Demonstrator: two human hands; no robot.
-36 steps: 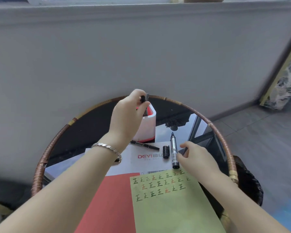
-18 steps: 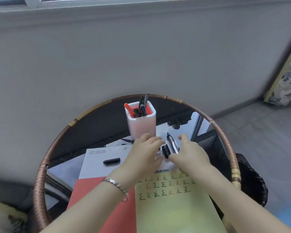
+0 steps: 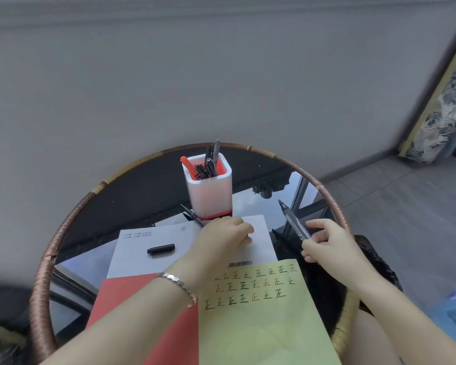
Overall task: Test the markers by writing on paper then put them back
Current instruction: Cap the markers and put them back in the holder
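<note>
Head view: right hand's fingers (image 3: 317, 224) pinch marker (image 3: 293, 220).

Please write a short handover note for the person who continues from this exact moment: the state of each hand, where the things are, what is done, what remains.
Right hand: holds the uncapped marker, tip pointing away, above the table's right side.
Left hand: lies palm down on the white sheet in front of the pen holder; whether it grips anything is hidden.
A loose black cap lies on the white sheet. A thin pen lies left of the holder's base.
Done: three rows of test characters on the green paper; several markers stand in the holder.
Left: probably cap the held marker and return it, then the thin pen.
</note>
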